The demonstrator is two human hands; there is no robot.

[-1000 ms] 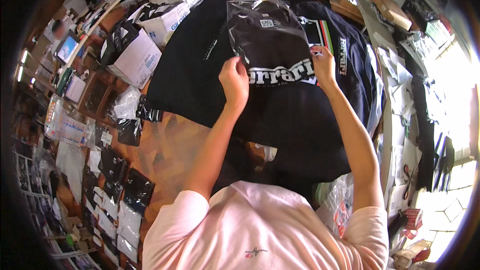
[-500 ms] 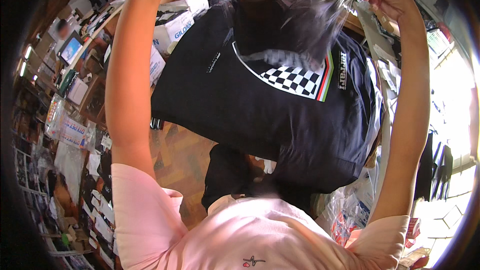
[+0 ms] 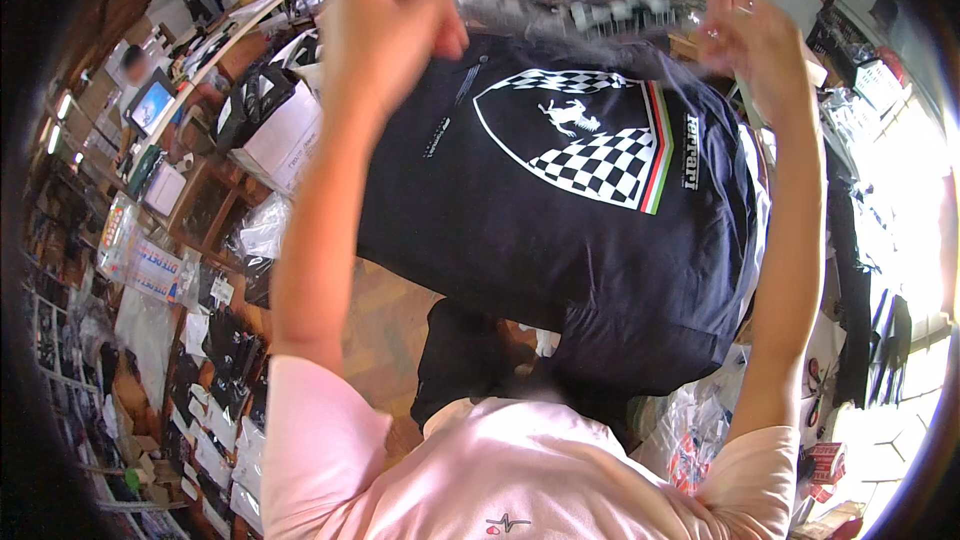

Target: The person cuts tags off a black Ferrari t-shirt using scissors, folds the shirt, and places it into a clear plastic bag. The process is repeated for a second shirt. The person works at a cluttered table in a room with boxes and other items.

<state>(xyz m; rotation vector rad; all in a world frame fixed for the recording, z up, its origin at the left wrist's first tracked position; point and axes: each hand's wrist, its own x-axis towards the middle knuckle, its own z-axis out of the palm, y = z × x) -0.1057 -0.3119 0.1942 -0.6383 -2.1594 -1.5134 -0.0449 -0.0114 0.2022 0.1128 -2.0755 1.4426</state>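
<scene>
- Hands: both raised high at the top of the view, forearms reaching up from pink short sleeves [image 3: 520, 480] at the lower edge.
- Left hand [image 3: 385, 15]: closed into a fist, pinching the left end of a clear plastic bag [image 3: 560, 5]; knuckles blurred.
- Right hand [image 3: 755, 40]: fingers curled shut on the right end of the same bag; detail soft with blur.
- Clear plastic bag: stretched between the two hands, held up in the air above the garment pile; crinkled and glossy, contents too blurred to tell.
- Black T-shirt [image 3: 560, 210]: lies flat below the hands, apart from them, on top of a stack of dark garments; print faces up, a shield with chequered fields, a small white horse figure and a green, white and red stripe down its right edge.
- Stack of dark garments [image 3: 640, 340]: under the T-shirt, lower edge curving toward the person's chest.
- White cardboard box [image 3: 275, 130]: left of the T-shirt, near the left forearm, with a black bag sitting in its open top.
- Bagged dark items [image 3: 225, 350]: scattered in rows along the left, on a brown wooden surface [image 3: 385, 325].
- Small screen [image 3: 150, 105]: far left, lit, on a cluttered bench.
- Window side: right edge of the view washed out by bright light.
</scene>
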